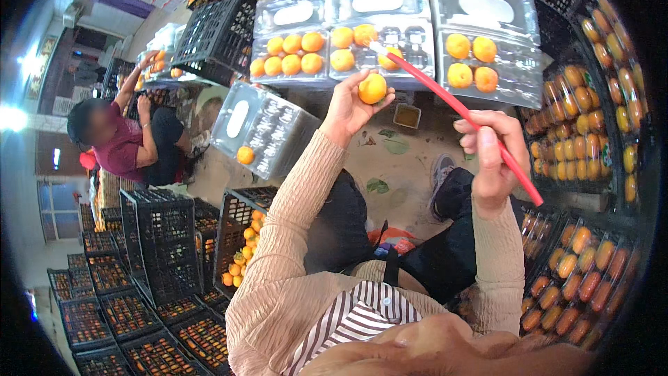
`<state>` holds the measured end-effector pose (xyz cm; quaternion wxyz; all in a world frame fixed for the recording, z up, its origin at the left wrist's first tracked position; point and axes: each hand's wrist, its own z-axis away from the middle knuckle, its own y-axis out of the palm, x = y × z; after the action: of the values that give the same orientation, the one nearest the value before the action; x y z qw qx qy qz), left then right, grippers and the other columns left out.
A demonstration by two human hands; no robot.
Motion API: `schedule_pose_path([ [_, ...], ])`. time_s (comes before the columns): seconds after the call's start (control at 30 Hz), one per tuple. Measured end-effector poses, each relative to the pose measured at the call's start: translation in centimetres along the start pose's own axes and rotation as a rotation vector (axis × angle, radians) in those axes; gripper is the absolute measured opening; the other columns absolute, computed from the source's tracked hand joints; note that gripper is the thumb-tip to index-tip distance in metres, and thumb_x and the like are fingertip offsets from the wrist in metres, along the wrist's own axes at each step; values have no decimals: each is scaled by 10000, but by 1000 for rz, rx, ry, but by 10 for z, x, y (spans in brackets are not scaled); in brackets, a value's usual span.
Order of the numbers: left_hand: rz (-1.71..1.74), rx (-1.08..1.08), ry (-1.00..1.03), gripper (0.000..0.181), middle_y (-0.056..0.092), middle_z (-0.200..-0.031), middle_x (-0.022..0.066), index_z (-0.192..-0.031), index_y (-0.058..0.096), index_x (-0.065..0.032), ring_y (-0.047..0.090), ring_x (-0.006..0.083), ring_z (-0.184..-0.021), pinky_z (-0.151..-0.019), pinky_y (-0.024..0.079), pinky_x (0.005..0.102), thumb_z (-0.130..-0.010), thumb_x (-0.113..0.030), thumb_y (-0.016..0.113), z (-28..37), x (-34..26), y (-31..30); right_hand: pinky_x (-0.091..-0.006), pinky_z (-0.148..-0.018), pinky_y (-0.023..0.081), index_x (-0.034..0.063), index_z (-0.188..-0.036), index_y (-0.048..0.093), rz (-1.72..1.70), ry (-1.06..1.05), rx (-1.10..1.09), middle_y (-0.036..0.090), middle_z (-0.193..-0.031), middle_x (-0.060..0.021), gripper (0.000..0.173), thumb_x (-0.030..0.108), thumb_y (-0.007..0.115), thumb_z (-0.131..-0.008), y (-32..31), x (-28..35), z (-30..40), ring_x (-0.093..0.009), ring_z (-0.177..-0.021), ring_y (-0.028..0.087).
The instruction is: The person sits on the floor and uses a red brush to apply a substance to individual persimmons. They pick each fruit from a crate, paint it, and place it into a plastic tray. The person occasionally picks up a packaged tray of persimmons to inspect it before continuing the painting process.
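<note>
My left hand (357, 102) holds an orange persimmon (372, 89) in its fingers, just in front of the middle clear plastic clamshell box (416, 58). Gripped in my right hand (493, 154) is a red stick (436, 86) with a white tip. That tip overlaps the middle box in view, close to several persimmons in its left cells; contact I cannot tell. To the left, an open clamshell box (263, 20) carries two rows of fruit. The right-hand box (514, 65) has several persimmons in its left cells. One persimmon (245, 155) sits in a tilted-looking box (269, 120) at left.
A black crate (229, 250) of loose persimmons stands by my left elbow. Filled clear boxes (574, 151) are stacked at right. Leaves (377, 185) and a small tray (407, 116) lie on the floor. Another person (120, 138) sits at left, near black crates (162, 240).
</note>
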<state>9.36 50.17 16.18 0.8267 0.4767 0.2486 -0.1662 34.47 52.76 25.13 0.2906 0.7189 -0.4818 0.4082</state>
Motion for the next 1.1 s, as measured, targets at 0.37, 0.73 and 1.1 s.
schedule_pose_path([
  [0.37, 124, 106, -90, 563, 624, -864, 173, -1020, 545, -34, 568, 203, -648, -552, 487, 277, -916, -571, 417, 5, -14, -36, -217, -540, 432, -15, -888, 595, 114, 1, 142, 626, -731, -85, 151, 98, 495, -895, 26, -17, -2, -92, -587, 554],
  [0.73, 52, 77, -67, 503, 606, -890, 120, -1020, 539, -89, 444, 124, -563, -442, 336, 212, -923, -566, 411, 7, -14, -37, -227, -538, 445, -15, -854, 602, 127, 38, 192, 619, -738, -81, 132, 48, 486, -868, 36, -11, -4, -109, -582, 573],
  [1.1, -441, 132, 229, 422, 608, -1046, 56, -1245, 494, -74, 568, 180, -984, -804, 476, 343, -875, -266, 564, -35, 10, 39, -326, -538, 490, 4, -859, 617, 99, -463, 124, 617, -715, -124, 125, -19, 593, -738, 35, -14, -5, -260, -605, 620],
])
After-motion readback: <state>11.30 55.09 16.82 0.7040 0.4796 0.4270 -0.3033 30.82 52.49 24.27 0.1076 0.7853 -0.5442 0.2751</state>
